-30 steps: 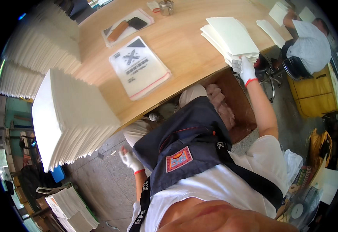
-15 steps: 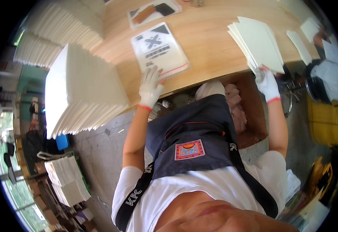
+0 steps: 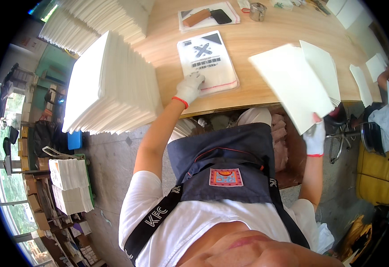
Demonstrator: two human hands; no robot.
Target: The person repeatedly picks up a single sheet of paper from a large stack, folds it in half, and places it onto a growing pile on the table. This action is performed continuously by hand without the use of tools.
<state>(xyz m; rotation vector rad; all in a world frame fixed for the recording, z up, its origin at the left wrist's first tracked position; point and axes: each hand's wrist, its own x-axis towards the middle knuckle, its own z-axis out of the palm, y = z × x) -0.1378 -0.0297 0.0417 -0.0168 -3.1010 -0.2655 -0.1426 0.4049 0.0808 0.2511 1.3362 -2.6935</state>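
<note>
My right hand [image 3: 313, 137], in a white glove with a red cuff, grips the near corner of a blank white sheet [image 3: 290, 84], thumb on top. The sheet is raised and tilted over the table's right part. Behind it, partly covered, lies a small fanned stack of white sheets [image 3: 323, 66]. My left hand [image 3: 191, 87], gloved the same way, rests on the near left edge of a flat printed packet [image 3: 210, 66], its fingers slightly bent. The packet is white with dark print and a red line along its near edge; it may be several layers thick.
Tall stacks of white sheets [image 3: 114, 84] stand at the left. Farther back are a phone [image 3: 221, 16], a brown case [image 3: 196, 18] and a metal cup [image 3: 257, 12]. Another person's arm [image 3: 385, 79] shows at the far right. An open box [image 3: 294, 153] sits below the table edge.
My right hand has drawn a sheet off the fanned stack, swinging it left and toward me. My left hand stays on the packet, farther onto it. The whole view has shifted.
</note>
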